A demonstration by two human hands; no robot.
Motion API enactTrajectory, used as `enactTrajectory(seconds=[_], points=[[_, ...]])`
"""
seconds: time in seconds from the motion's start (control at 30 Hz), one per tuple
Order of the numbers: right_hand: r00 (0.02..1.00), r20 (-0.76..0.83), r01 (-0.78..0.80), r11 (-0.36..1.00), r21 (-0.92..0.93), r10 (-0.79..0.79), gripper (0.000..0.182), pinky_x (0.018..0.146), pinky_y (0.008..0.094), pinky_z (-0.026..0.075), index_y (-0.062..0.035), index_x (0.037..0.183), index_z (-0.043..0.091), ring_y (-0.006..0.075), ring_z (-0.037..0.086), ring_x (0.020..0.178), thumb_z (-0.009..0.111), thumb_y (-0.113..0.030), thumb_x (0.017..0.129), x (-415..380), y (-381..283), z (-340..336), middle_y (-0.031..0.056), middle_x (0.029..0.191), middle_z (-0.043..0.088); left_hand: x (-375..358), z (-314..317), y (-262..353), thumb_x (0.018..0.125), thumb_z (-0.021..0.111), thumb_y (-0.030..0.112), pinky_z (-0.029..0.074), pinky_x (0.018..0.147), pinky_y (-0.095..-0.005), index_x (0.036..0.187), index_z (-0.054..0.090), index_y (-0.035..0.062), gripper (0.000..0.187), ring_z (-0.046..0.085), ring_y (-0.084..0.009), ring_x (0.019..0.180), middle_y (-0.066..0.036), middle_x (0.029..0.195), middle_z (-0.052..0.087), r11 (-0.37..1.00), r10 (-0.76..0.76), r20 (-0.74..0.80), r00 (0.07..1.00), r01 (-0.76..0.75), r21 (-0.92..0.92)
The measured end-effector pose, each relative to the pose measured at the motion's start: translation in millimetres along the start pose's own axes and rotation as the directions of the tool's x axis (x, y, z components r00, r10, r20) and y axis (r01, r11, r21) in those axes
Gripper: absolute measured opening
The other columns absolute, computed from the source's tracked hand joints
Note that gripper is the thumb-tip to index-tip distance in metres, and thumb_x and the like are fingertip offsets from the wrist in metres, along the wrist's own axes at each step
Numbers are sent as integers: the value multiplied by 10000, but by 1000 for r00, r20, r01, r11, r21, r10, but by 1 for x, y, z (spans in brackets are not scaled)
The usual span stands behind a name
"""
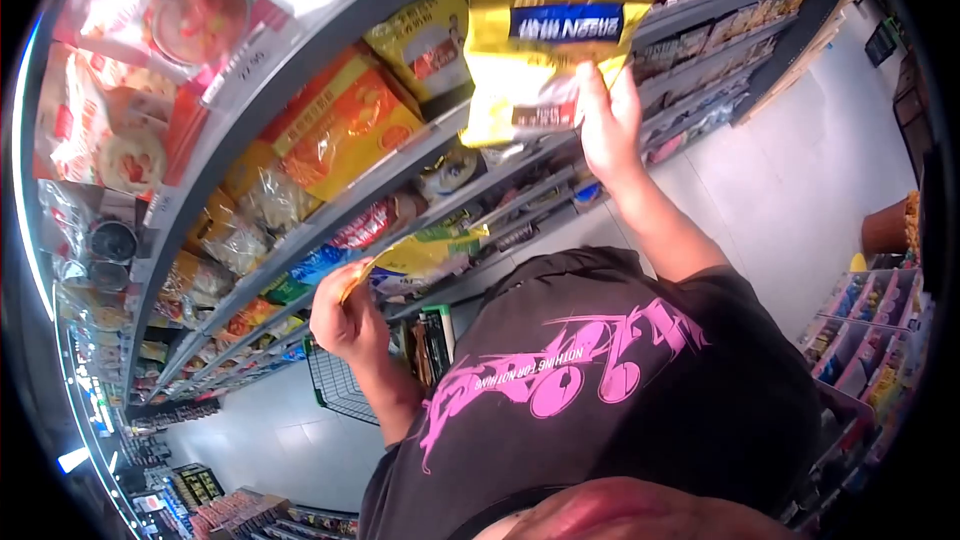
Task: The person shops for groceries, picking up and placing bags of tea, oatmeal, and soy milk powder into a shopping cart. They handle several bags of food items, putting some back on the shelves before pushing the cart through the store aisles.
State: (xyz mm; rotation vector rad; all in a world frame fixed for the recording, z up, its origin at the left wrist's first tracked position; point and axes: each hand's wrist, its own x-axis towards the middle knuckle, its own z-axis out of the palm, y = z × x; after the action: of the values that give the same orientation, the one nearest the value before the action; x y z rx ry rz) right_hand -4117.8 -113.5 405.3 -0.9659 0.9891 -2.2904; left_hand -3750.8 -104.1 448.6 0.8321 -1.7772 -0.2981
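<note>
My right hand (608,125) is raised in front of the shelves, its fingers closed on the side edge of a yellow and white food bag (545,75) with a blue label. Lower and to the left, my left hand (347,318) is closed round the edge of a second yellow bag (425,258), which has a pale lower part. The bags are apart from each other, and their contents are hidden. A similar yellow bag (425,40) stands on the shelf just left of the one in my right hand.
Curved-looking grey shelves (330,15) full of packaged food run along the left and front. An orange food bag (345,120) sits on one. A green-rimmed shopping basket (335,375) is below my left arm. Pale floor tiles (770,180) and a display rack (865,330) are at right.
</note>
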Motion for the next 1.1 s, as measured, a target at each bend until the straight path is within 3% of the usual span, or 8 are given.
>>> enactTrajectory(seconds=[0.13, 0.23, 0.37, 0.43, 0.6, 0.73, 0.97, 1.1], points=[[985, 108, 151, 981, -122, -138, 185, 764, 259, 549, -7, 1209, 587, 89, 660, 893, 603, -183, 1151, 66, 45, 17, 31, 1039, 695, 7, 17, 13, 919, 714, -183, 603, 896, -332, 1063, 739, -54, 195, 773, -251, 959, -170, 1028, 788, 1000, -10, 10, 1000, 10, 16], [906, 362, -70, 921, -383, 219, 259, 776, 313, 573, 57, 1234, 617, 149, 711, 934, 682, -135, 1072, 96, 81, 33, 144, 1079, 742, 12, 33, 20, 984, 674, -144, 562, 921, -287, 1147, 744, -61, 195, 711, -163, 1003, -126, 1123, 774, 1000, 9, 76, 997, -10, 10], [892, 420, 402, 719, -566, -168, 536, 928, 426, 599, 154, 1419, 540, 415, 758, 1063, 725, -143, 1013, 92, 70, 61, 374, 1189, 715, 26, 63, 32, 980, 704, -113, 556, 896, -270, 1149, 759, -58, 186, 716, -147, 949, -105, 1074, 788, 998, 45, 77, 996, -48, 44], [913, 406, 226, 779, -585, 39, 600, 999, 417, 572, 134, 1488, 455, 365, 739, 1116, 715, -187, 1053, 84, 33, 52, 331, 1198, 709, 36, 78, 40, 966, 722, -116, 568, 889, -281, 1136, 764, -50, 187, 736, -167, 940, -116, 1062, 799, 999, 9, 66, 998, -12, 52], [848, 351, 465, 875, -136, -396, 498, 1088, 432, 527, -9, 1461, 571, 318, 664, 1253, 756, -170, 1027, 47, -14, -16, 188, 1406, 645, 77, 129, 61, 942, 746, -128, 595, 884, -303, 1118, 776, -28, 204, 771, -197, 952, -133, 1058, 817, 999, -12, 70, 997, 9, 41], [541, 625, 836, 444, -324, -563, 462, 1042, 443, 576, -115, 1293, 728, 308, 677, 1219, 893, -123, 861, 36, -35, -52, 105, 1331, 689, 121, 190, 87, 926, 767, -77, 617, 865, -339, 1118, 792, 17, 215, 804, -255, 957, -133, 1060, 825, 981, 173, 114, 978, -182, 72], [690, 453, 718, 456, -526, -565, 559, 1140, 493, 526, -137, 1341, 745, 413, 581, 1381, 889, -26, 812, 101, -2, -71, 175, 1536, 568, 185, 298, 94, 971, 777, 49, 617, 813, -340, 1113, 799, 76, 146, 804, -270, 906, -125, 1019, 814, 961, 264, 102, 959, -271, 55], [806, 450, 591, 490, -640, -385, 514, 1186, 555, 468, -30, 1349, 677, 483, 500, 1435, 849, -105, 870, 111, 15, -81, 266, 1541, 514, 199, 340, 56, 971, 816, 302, 607, 789, -400, 1175, 803, 121, 273, 776, -356, 881, -110, 1015, 814, 888, 197, 227, 954, -272, 372]])
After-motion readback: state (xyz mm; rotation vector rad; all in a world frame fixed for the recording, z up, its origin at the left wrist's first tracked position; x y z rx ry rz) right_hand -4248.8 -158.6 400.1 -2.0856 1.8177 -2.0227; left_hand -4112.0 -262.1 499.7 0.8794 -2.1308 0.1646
